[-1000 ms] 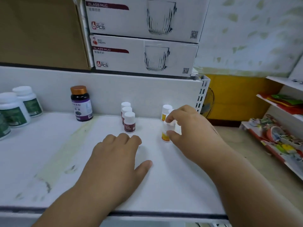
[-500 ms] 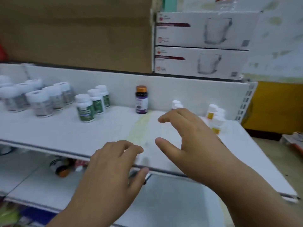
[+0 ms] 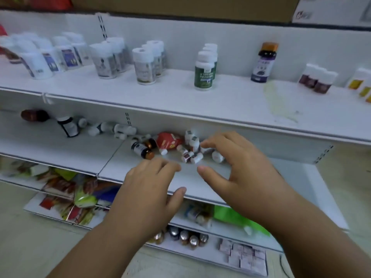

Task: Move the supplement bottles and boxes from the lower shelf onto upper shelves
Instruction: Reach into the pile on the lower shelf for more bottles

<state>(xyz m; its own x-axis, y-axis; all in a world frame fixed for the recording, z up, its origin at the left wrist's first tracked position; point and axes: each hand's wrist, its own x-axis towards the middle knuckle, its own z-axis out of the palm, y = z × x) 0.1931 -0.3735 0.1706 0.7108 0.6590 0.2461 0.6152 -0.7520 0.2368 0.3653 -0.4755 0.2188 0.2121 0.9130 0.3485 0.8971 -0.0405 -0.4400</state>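
Several small supplement bottles (image 3: 188, 154) lie jumbled on the lower shelf (image 3: 60, 149), together with a red pouch (image 3: 167, 140) and an amber-capped bottle (image 3: 141, 150). My right hand (image 3: 239, 167) hovers over this pile with fingers spread and holds nothing. My left hand (image 3: 152, 189) is in front of the shelf edge, fingers relaxed, empty. On the upper shelf (image 3: 230, 105) stand upright white bottles (image 3: 144, 65), green-labelled bottles (image 3: 204, 71), a purple bottle (image 3: 264, 62) and small maroon-labelled bottles (image 3: 317, 79).
More bottles lie on their sides at the left of the lower shelf (image 3: 68, 125). Below are shelves with colourful packets (image 3: 66, 189), a green bag (image 3: 236, 217) and small dark bottles (image 3: 186, 237). A yellowish stain (image 3: 281, 103) marks the upper shelf.
My right hand let go of the small yellow-labelled bottle on the upper shelf. Both hands dropped to the lower shelf, and my view swung down and left.
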